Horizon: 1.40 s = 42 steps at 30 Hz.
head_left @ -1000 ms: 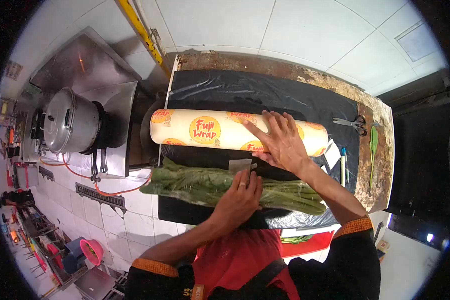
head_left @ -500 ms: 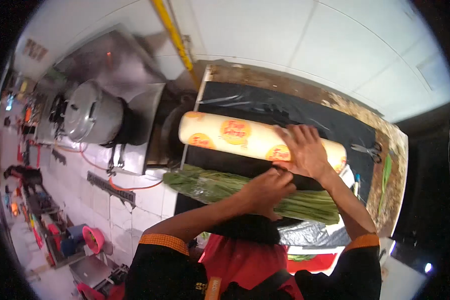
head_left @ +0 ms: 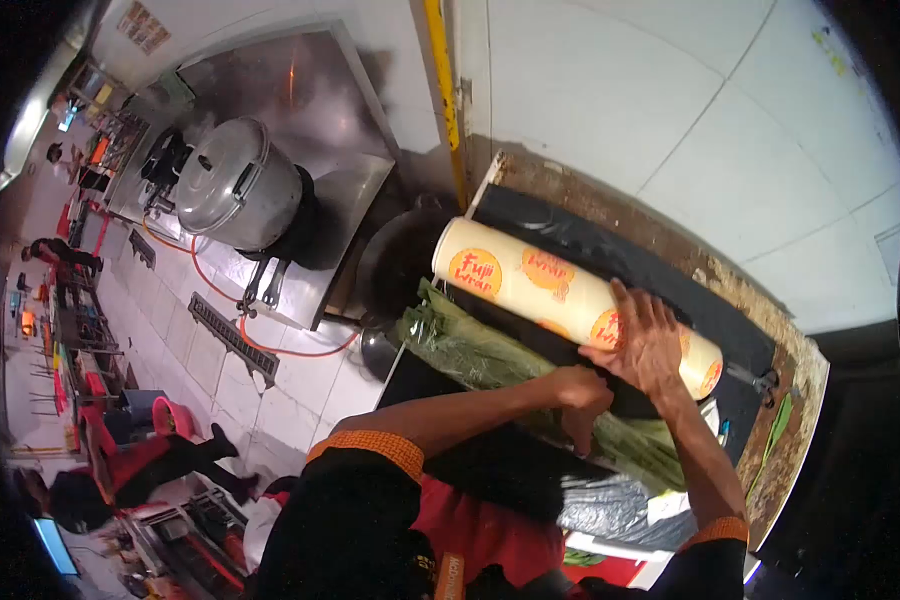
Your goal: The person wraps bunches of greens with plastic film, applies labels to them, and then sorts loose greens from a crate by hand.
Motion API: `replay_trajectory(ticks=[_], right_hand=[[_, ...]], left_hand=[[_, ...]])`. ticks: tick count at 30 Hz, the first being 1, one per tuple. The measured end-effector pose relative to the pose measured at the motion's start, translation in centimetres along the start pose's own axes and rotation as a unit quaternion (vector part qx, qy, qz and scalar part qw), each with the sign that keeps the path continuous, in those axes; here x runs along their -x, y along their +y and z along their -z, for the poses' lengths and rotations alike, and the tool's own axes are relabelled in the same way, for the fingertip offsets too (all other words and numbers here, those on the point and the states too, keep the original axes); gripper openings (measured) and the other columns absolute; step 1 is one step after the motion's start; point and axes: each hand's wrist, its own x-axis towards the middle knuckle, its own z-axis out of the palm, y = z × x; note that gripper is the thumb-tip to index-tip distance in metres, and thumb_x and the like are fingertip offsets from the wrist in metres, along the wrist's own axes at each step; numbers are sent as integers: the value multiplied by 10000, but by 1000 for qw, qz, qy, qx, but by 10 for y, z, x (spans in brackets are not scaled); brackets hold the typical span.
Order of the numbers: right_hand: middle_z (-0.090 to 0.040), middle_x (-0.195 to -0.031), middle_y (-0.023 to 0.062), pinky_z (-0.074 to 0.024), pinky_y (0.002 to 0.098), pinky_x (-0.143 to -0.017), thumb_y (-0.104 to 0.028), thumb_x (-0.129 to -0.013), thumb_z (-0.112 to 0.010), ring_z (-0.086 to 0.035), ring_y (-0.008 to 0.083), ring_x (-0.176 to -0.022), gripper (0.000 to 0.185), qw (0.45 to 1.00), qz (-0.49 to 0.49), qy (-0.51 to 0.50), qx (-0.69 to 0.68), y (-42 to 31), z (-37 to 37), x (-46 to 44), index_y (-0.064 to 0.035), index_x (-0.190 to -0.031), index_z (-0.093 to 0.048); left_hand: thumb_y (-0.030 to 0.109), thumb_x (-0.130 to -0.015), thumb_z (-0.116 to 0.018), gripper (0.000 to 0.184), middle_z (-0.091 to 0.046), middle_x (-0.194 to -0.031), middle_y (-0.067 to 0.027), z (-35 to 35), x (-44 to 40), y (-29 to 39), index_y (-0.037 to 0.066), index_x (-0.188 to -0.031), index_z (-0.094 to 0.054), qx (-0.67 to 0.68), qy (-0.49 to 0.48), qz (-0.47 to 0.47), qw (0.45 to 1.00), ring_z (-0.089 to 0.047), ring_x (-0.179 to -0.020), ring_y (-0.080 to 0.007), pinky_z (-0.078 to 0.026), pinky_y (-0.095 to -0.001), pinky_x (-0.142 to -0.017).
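Observation:
A thick cream-coloured roll printed "Fujii Wrap" lies slantwise on the black-covered table. My right hand rests on the roll's right part with its fingers spread. Just below it, a long bundle of green leaves or stalks, wrapped in clear film, lies alongside the roll. My left hand is over the bundle's right half, fingers curled in; what they hold, if anything, is too small to tell.
A lidded metal pot stands on a stove at the left, beside a dark wok. Scissors and a green leaf lie at the table's right end. A person is at the lower left.
The view has turned and shifted, so the table sits further right and slanted. My left hand has moved right along the bundle. Another person has come into view at the lower left.

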Motion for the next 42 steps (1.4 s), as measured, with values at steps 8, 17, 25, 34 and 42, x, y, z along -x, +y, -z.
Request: replay_trajectory(ticks=[8,17,25,34,42], right_hand=[[-560,-1054,178,-479,446,-828,-630,-648,-690,-574,346,-936,912,997,-23,-54,-40,11,5,-13,-22,-1283,-451],[-496,-1115,177,-376,504,-925,-650,-712,-609,-488,343,-1038,915,995,-28,30,89,-2,-7,-4,-26,-1340,-382],[-543,-1134,159,-456,448,-879,-646,-636,-686,-558,341,-1014,971,996,-40,-82,8,31,-3,-26,-116,-1386,-370],[-588,-1089,190,-471,477,-850,-696,-721,-580,-592,381,-974,885,997,-20,-75,-23,46,-5,-34,-90,-1345,-423],[-653,-821,171,-509,475,-652,-37,-762,-553,-623,400,-698,349,948,-307,-10,77,183,62,133,-63,-1109,-580]], left_hand=[[531,-627,-761,826,-573,-1214,-193,-9,-11,-26,-34,-1194,-557,-7,47,-135,990,-541,-1133,-315,-440,-407,-947],[417,-579,-806,810,-567,-1079,-235,-88,4,7,-62,-1160,-506,-275,489,-9,827,-570,-1036,-336,-471,-401,-880],[429,-569,-773,668,-661,-919,-205,-14,-10,-32,26,-1078,-616,-54,165,-116,978,-650,-861,-350,-515,-410,-786],[530,-573,-776,917,-478,-1301,-235,2,-14,-40,-7,-1259,-489,-83,299,-169,935,-478,-1182,-361,-371,-442,-1001],[359,-565,-830,851,-506,-1161,-209,-31,-3,-2,-65,-1208,-467,-183,350,-108,912,-535,-1052,-363,-391,-444,-975]])
